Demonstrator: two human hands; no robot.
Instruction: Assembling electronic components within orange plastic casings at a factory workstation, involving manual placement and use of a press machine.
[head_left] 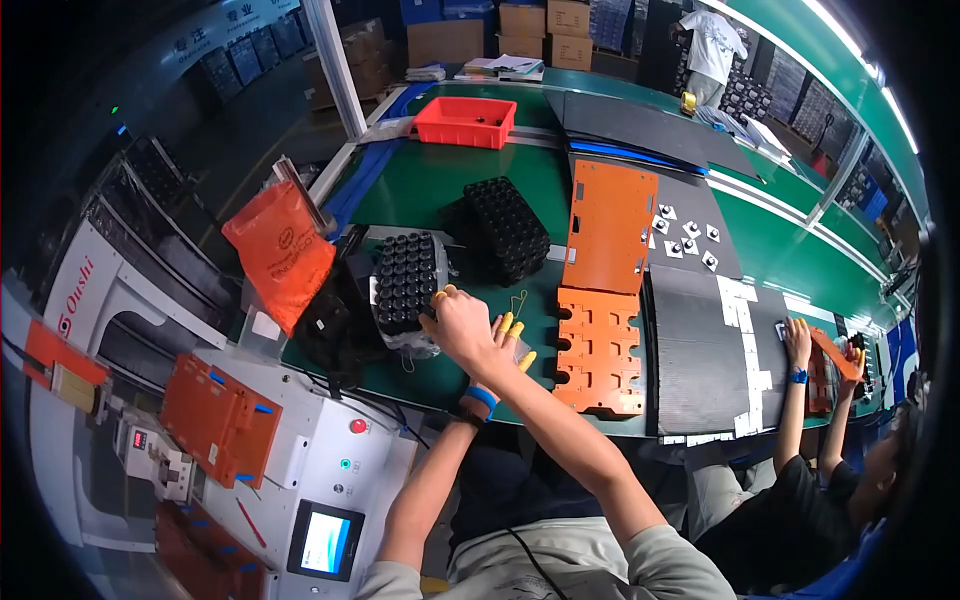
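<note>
My forearms cross, the right over the left. My right hand (462, 322) is closed at the near right edge of a tray of black round parts (405, 270), a yellow cover on a fingertip; what it pinches is hidden. My left hand (505, 345), with yellow finger covers and a blue wristband (481, 396), is just right of it, low over the green bench. A small pale piece (522, 348) shows between its thumb and fingers, too small to name. Right of that hand lies an orange fixture with cut-outs (598, 350), and its flat orange plate (610, 225) is beyond it.
Black stacked trays (505, 230) and a red bin (465, 122) stand farther back. White squares with black knobs (690, 245) lie on dark sheeting. An orange bag (282, 255) hangs at left above a white machine (330, 450). A co-worker's hands (798, 345) handle orange parts at right.
</note>
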